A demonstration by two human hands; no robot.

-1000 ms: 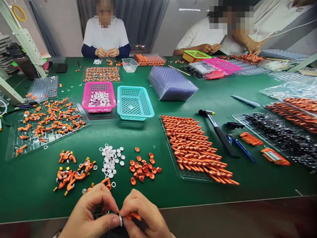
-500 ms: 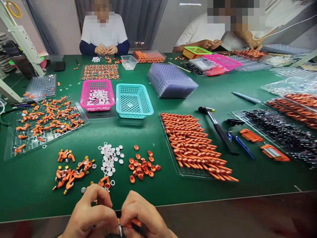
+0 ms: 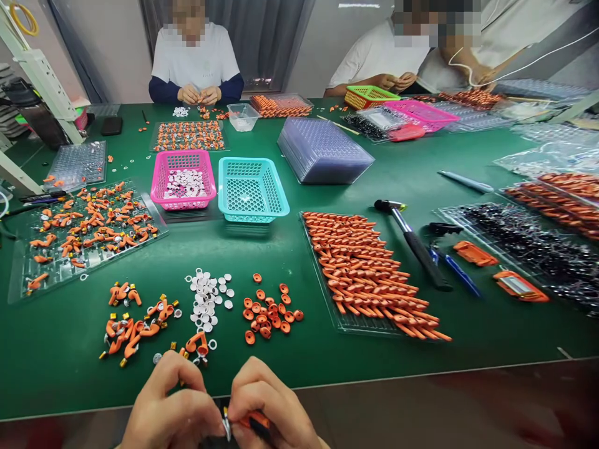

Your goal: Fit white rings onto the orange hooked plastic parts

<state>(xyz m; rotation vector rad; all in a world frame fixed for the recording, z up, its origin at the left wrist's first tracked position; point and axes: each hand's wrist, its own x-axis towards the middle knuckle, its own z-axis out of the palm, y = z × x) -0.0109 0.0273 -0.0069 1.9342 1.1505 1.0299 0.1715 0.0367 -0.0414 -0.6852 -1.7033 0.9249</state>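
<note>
A: Hands first. Held what?
B: A thin silvery part [image 3: 227, 425] was pinched between thumb and finger of the left hand [image 3: 163, 402]. An orange piece [image 3: 256, 418] was gripped by the fingers of the right hand [image 3: 271, 399]. Both grips were narrow. Whether the two parts were joined could not be told; the meeting point was hidden by fingertips.
A: Where?
B: Both were held just off the near edge of the tabletop [image 3: 337, 358], roughly below the loose orange cups [image 3: 266, 315] and white discs [image 3: 206, 299].
A: Handling?
B: Judged light, with a stiff, probably plastic orange shell, smooth enough to be slipped. The silvery part was judged thin and easily bent or dropped. The orange piece was best taken by its sides, the silvery part by its rim, with no hard squeeze.
A: Pointing?
B: The orange piece's visible length was laid roughly along the near edge, slanted a little away from it towards the right hand's palm. Its inner end was aimed at the silvery part, which was seen nearly edge-on, its long axis set across that edge. Far end partly covered, so exact shape was left unmarked.
</note>
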